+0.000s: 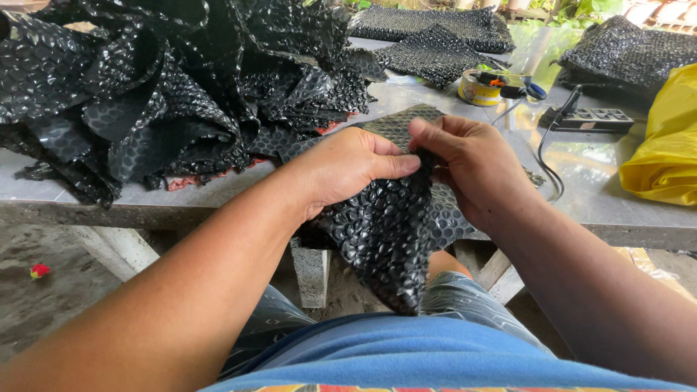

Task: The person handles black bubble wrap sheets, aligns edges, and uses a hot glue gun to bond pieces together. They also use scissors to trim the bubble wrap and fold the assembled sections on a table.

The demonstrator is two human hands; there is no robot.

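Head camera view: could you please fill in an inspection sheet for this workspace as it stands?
Surface: grey table, worn at the front edge.
Job's things: black bubble-wrap piece hanging over the table edge toward the lap.
Clutter: heap of black bubble wrap at left; more stacks at the back; yellow plastic bag at right; tape roll with scissors on it.
Grippers: left hand and right hand both pinch the piece's top edge.
Cables: black power strip, its cord trailing over the table.
Surroundings: dirt floor with a small red object; greenery behind.
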